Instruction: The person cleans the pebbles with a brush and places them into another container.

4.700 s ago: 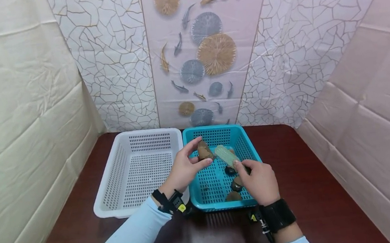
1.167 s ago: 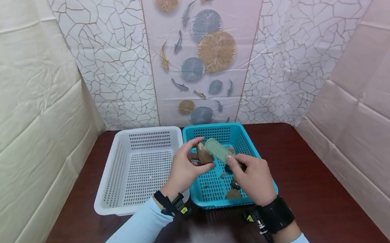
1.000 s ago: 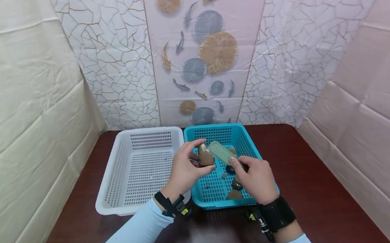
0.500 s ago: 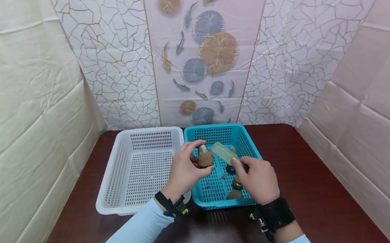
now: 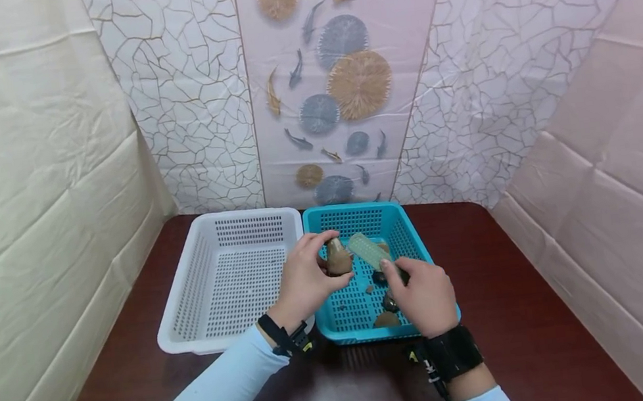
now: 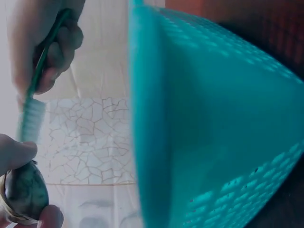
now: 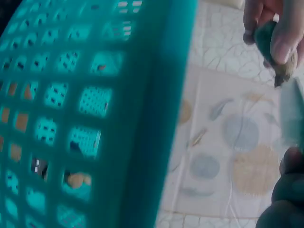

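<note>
My left hand holds a brown, mud-smeared clam above the blue basket, thumb and fingers at its opposite edges. A pale streak shows on its upper part; in the left wrist view the clam looks dark and glossy with a light rim. My right hand grips the handle of a pale green brush, thumb along it. In the head view the brush head lies just right of the clam. The bristles look blurred in the left wrist view, and whether they touch the clam I cannot tell.
Several brown and dark pieces, among them a brown one and a dark shiny one, lie in the blue basket with small crumbs. A white basket stands against it on the left. Both are on a dark red-brown table.
The brush has shifted back and forth beside the clam. The clam has turned in my left hand, and its pale streak has come into view. Crumbs have appeared in the blue basket.
</note>
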Tool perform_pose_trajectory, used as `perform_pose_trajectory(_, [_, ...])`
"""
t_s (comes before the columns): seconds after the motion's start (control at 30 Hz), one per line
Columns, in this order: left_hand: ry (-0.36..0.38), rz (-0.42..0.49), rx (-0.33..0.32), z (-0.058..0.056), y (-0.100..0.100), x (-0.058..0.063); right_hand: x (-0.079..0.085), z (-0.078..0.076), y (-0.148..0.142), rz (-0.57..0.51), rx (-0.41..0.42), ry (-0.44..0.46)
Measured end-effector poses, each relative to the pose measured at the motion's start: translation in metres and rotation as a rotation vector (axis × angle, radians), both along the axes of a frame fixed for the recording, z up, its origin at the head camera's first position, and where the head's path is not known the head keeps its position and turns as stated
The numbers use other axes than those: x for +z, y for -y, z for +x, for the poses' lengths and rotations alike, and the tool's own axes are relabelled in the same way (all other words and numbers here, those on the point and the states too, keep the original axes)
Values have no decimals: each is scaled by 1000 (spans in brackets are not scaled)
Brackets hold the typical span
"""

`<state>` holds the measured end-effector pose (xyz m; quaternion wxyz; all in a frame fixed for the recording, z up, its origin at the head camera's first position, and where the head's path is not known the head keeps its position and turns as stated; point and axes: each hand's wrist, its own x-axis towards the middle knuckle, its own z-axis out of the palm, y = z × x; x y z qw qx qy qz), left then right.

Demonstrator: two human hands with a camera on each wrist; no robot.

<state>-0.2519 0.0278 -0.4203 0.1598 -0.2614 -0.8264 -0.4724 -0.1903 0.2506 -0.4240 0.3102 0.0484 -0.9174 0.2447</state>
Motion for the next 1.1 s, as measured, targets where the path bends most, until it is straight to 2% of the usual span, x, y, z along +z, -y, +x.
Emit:
perform_pose_trajectory(0.1, [17,-2,3,0,0,-2,0,1,-3,-3,-16,-13])
perform_pose_trajectory(0.23, [27,14,-11,-1,-2,-4,2,5,5,-45,94,-41])
perform_pose_trajectory(0.3, [29,26,-19,-1,-3,-3,2,5,7,-62,116,-17])
perform_pose_trajectory(0.33, [28,32,-24,-1,-3,-3,1,4,5,-63,113,-3])
perform_pose_trajectory(0.47, [41,57,-38,-1,-4,-3,-5,-1,-10,-50,-3,59])
perform_pose_trajectory(0.57, [68,65,-44,-2,-3,-3,-5,0,-13,-79,-19,39])
perform_pose_trajectory(0.67, [96,81,-66,-4,-3,-2,-1,4,-4,-151,85,-9])
perform_pose_trajectory(0.77, [128,129,-105,-4,-5,-1,0,3,2,-195,165,5])
perform_pose_trajectory(0.83, [164,171,-142,-5,-5,-2,-2,1,1,-204,156,46])
perform_pose_trajectory(0.97, [292,281,-236,-6,-5,-4,-4,-3,-7,-179,52,103])
perform_pose_trajectory(1.03, [364,331,-272,-7,-4,-6,-2,-3,-10,-178,21,104])
perform_pose_trajectory(1.1, [416,374,-302,-9,-3,-7,0,-1,-10,-204,24,92])
